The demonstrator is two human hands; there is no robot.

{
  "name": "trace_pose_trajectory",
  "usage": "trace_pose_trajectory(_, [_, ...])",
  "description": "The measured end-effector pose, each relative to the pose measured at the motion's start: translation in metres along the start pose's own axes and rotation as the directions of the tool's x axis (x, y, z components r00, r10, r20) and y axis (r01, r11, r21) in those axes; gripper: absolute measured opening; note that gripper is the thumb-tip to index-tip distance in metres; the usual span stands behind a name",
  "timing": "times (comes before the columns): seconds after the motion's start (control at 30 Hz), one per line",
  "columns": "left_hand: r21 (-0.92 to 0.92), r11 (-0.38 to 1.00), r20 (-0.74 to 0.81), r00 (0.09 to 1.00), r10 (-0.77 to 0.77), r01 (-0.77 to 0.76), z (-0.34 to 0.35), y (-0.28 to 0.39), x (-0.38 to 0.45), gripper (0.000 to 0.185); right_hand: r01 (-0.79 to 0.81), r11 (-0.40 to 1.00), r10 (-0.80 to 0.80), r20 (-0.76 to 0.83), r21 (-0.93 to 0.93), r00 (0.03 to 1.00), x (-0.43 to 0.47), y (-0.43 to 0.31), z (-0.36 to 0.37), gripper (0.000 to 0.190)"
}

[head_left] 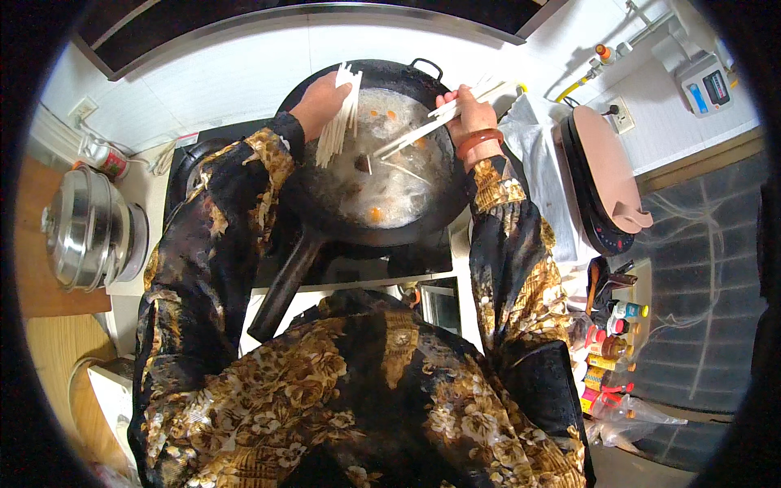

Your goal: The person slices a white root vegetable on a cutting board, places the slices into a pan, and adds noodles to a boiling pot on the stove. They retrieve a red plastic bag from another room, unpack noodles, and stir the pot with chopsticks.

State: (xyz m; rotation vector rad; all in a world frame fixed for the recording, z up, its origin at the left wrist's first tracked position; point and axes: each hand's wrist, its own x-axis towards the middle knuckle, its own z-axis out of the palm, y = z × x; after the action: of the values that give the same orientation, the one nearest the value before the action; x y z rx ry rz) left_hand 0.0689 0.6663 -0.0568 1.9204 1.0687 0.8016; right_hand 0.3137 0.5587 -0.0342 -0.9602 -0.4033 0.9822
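Observation:
A black wok (305,210) on the stove holds bubbling, foamy broth (351,195) with orange bits. Above its left side, my left hand (320,104) grips a bundle of dry white noodles (335,131), their lower ends pointing down toward the broth. At the right rim, my right hand (473,119), with a reddish bracelet at the wrist, is closed on more pale sticks (412,139); whether these are noodles, chopsticks or both is unclear. They slant down over the broth. A few loose noodles (406,172) lie in the wok.
The wok's long handle (284,283) points toward me. A stacked steel steamer pot (88,229) stands at the left. On the right are a pink-lidded electric griddle (604,165) and several seasoning bottles (610,348). A range hood (305,12) hangs above, and a gas meter (705,85) is on the wall.

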Motion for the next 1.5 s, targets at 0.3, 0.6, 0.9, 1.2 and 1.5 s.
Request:
trace_pose_trajectory(0.3, [-0.221, 0.975, 0.062, 0.998, -0.015, 0.029, 0.012, 0.025, 0.009, 0.030, 0.228, 0.604, -0.058, 0.243, -0.764, 0.968, 0.022, 0.034, 0.000, 0.033])
trace_pose_trajectory(0.6, [0.416, 0.877, -0.055, 0.956, 0.289, -0.241, 0.000, 0.031, 0.005, 0.028, 0.332, 0.172, -0.154, 0.308, -0.927, 0.939, 0.007, 0.016, 0.015, 0.031])
trace_pose_trajectory(0.9, [0.586, 0.770, 0.079, 0.964, 0.255, -0.252, -0.015, -0.007, -0.018, 0.030, 0.226, 0.104, -0.156, 0.209, -0.968, 0.966, 0.005, 0.004, -0.023, 0.033])
trace_pose_trajectory(1.2, [0.310, 0.894, 0.164, 0.945, 0.283, -0.322, 0.026, 0.027, -0.028, 0.054, 0.382, 0.493, -0.203, 0.324, -0.782, 0.924, -0.011, -0.022, -0.001, 0.026])
trace_pose_trajectory(1.5, [0.257, 0.865, 0.106, 0.902, 0.417, -0.431, 0.063, 0.057, -0.046, 0.065, 0.268, 0.905, -0.209, 0.202, -0.331, 0.957, -0.035, -0.011, 0.035, 0.019])
